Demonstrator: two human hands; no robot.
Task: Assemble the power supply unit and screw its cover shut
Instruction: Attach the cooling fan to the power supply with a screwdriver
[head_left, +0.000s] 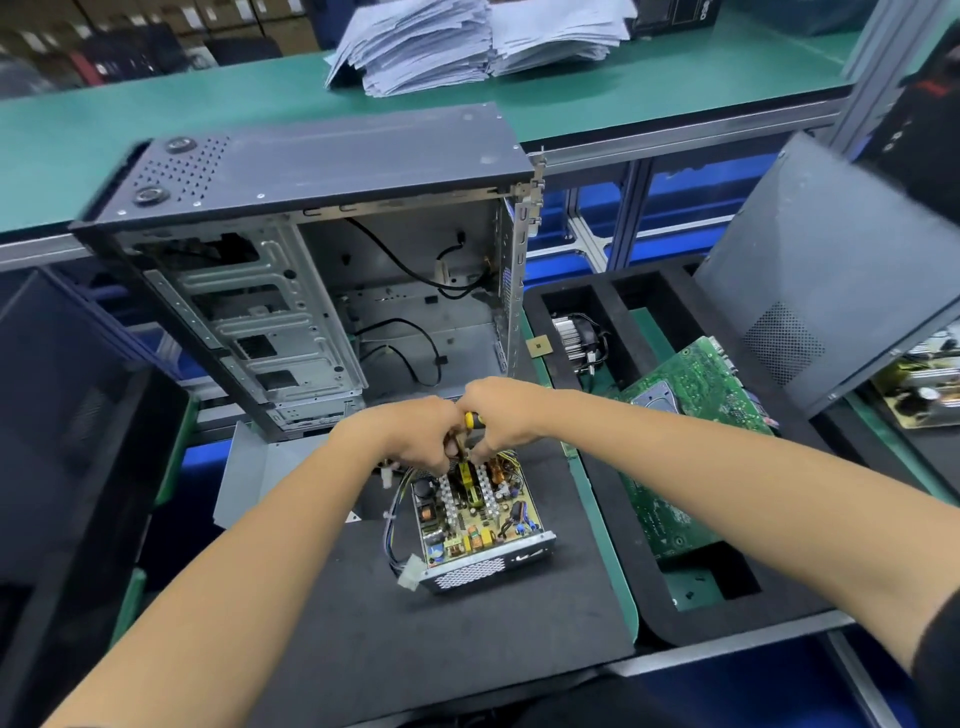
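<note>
The power supply unit (475, 525) is seen lying uncovered on the black mat (415, 639) near the front edge of the tabletop (597, 525), its circuit board exposed. Over its far end both hands are brought together: a yellow-and-black screwdriver (471, 420) is gripped by the right hand (498, 415), while the left hand (415, 441) is curled beside it, fingers pinched at the shaft. Behind, an open computer case (311, 249) is stood; a green motherboard (691, 415) is laid toward the right edge.

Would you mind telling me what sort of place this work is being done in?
Probably a computer assembly or repair line: an open PC case, a bare motherboard in a foam tray, and long green benches.
</note>
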